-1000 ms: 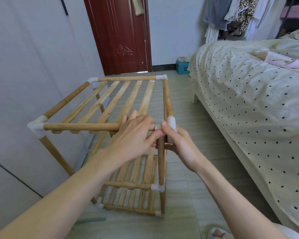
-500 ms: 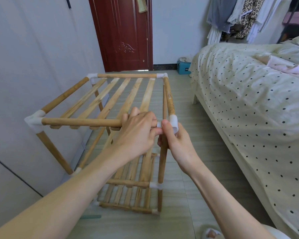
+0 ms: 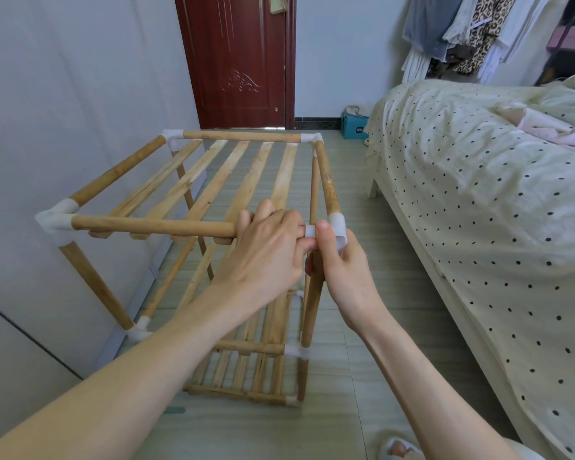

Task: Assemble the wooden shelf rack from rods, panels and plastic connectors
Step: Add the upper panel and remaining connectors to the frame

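A wooden shelf rack (image 3: 213, 180) with slatted tiers stands on the floor against the left wall. White plastic connectors join its rods at the corners. My left hand (image 3: 266, 247) grips the right end of the near top rod (image 3: 153, 225). My right hand (image 3: 342, 270) holds the white corner connector (image 3: 337, 227) at the near right corner, thumb up against it, fingers around the upright rod (image 3: 312, 313) below. The rod end meets the connector between my two hands.
A bed (image 3: 478, 194) with a dotted cover fills the right side, leaving a narrow floor strip beside the rack. A dark red door (image 3: 236, 61) is at the back, a blue box (image 3: 354, 124) near it, and hanging clothes (image 3: 462, 31) at the upper right.
The view has shifted slightly; both hands stay at the near right corner. The rod end now sits closer into the white connector.
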Demonstrator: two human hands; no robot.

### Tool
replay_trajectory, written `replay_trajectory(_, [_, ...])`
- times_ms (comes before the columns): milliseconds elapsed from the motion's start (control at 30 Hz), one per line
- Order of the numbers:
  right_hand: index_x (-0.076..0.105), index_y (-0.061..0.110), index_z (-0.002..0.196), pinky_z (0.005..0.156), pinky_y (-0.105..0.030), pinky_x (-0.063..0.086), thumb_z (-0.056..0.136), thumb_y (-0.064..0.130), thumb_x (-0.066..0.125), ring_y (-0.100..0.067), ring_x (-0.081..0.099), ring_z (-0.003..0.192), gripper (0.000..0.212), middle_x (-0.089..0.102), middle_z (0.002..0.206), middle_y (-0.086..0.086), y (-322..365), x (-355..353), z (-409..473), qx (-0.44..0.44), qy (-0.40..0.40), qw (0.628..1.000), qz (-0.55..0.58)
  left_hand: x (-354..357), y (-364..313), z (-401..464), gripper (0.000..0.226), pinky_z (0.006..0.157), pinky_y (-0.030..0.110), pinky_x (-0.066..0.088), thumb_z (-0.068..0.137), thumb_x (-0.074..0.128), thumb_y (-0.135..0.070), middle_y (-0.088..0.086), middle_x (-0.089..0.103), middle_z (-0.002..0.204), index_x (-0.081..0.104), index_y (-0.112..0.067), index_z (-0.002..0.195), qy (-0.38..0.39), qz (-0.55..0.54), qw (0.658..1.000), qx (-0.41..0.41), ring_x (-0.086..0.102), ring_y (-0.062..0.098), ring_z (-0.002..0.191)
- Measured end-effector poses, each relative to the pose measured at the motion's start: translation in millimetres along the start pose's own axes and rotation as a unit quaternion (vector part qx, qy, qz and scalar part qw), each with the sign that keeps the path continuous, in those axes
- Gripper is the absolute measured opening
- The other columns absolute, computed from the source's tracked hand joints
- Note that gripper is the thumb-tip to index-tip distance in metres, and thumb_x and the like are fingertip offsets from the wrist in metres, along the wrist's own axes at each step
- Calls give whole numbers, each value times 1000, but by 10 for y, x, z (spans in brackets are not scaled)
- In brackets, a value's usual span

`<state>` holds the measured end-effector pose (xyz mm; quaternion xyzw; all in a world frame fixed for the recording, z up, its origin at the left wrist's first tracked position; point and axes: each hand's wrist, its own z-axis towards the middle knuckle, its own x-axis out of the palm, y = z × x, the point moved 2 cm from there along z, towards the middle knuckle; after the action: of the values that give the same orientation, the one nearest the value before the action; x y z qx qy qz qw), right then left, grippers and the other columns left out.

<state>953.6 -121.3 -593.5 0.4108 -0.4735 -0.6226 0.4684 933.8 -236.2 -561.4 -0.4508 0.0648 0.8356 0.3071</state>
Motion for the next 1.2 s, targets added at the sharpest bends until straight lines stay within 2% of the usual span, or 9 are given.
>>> replay_trajectory(233, [50, 14, 89, 57, -25, 45, 94, 43, 45, -7, 54, 54, 30, 55, 63, -1, 0, 14, -10, 29, -5, 999, 30, 17, -9, 26, 20, 68, 25, 8, 87, 57, -26, -12, 45, 76, 40, -23, 77, 2, -2, 1000, -16, 25, 8, 81])
replay_trajectory(933, [50, 12, 89, 55, -25, 43, 93, 45, 46, -6, 52, 52, 33, 53, 63, 2, 45, 19, -6, 68, 4, 997, 27, 23, -43, -13, 17, 70, 26, 11, 87, 56, -18, -9, 50, 79, 43, -21, 77, -1, -10, 1000, -19, 29, 9, 84])
replay_trajectory(1000, [50, 13, 90, 58, -26, 45, 94, 45, 45, -6, 54, 53, 33, 54, 67, 0, 52, 31, -16, 57, 18, 998, 14, 6, -16, -31, 7, 72, 25, 13, 87, 57, -20, -8, 53, 83, 50, -19, 84, 5, -26, 999, -25, 32, 11, 87])
replay_trajectory(1033, [50, 12, 92, 60, -27, 47, 94, 45, 45, -6, 55, 55, 33, 55, 69, -1, 57, 31, -17, 54, 26, 998, 10, -13, 3, -34, 9, 75, 24, 15, 87, 57, -23, -9, 53, 87, 56, -18, 95, 10, -44, 999, -30, 35, 12, 91])
replay_trajectory(1100, [52, 8, 97, 69, -32, 52, 93, 45, 46, -8, 57, 60, 37, 57, 75, -2, 62, 14, 0, 68, 45, 996, 30, -66, 52, -27, 39, 84, 21, 20, 87, 56, -31, -9, 51, 98, 51, -18, 124, 47, -85, 994, -45, 36, 7, 103])
replay_trajectory(1133, [54, 5, 100, 75, -35, 52, 93, 46, 46, -10, 58, 64, 42, 57, 77, -3, 63, -3, 16, 79, 56, 994, 47, -102, 87, -16, 47, 89, 21, 23, 87, 56, -36, -9, 51, 105, 46, -20, 130, 65, -99, 992, -44, 35, 3, 106])
replay_trajectory(1200, [59, 1, 104, 79, -35, 50, 87, 57, 43, -11, 60, 71, 61, 59, 79, -3, 73, -38, 42, 91, 85, 990, 61, -210, 155, 9, 47, 93, 24, 30, 85, 54, -42, -9, 44, 114, 49, -21, 127, 83, -103, 991, -13, 35, 0, 107])
